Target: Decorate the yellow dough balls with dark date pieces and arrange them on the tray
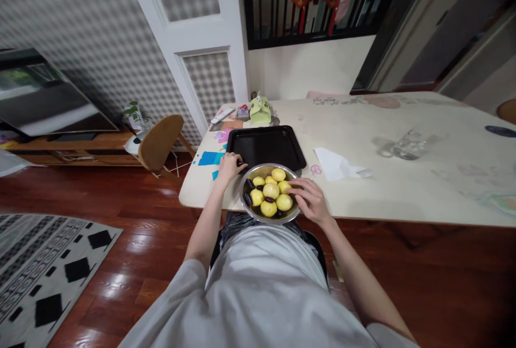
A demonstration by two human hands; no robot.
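A round metal bowl [289, 219] sits at the table's front edge, close against my body. Inside are several yellow, lemon-like fruits [271, 191] and several dark, elongated pieces [247, 198] that look like long grapes. My right hand [309, 197] reaches over the bowl's right rim, fingers stretched out, their tips at a yellow fruit. Beyond the bowl lies a black rectangular tray [266, 146]. At its near left corner is my left hand [230, 168], fingers pinched together. Something dark shows at those fingertips, but against the black tray I cannot tell what it is.
A crumpled white tissue [332, 164] and a clear glass [409, 145] are to the right on the white table [363, 197]. Behind the tray stand a green tissue box [260, 110] and a white remote [223, 115]. A wooden chair [161, 144] is at the left.
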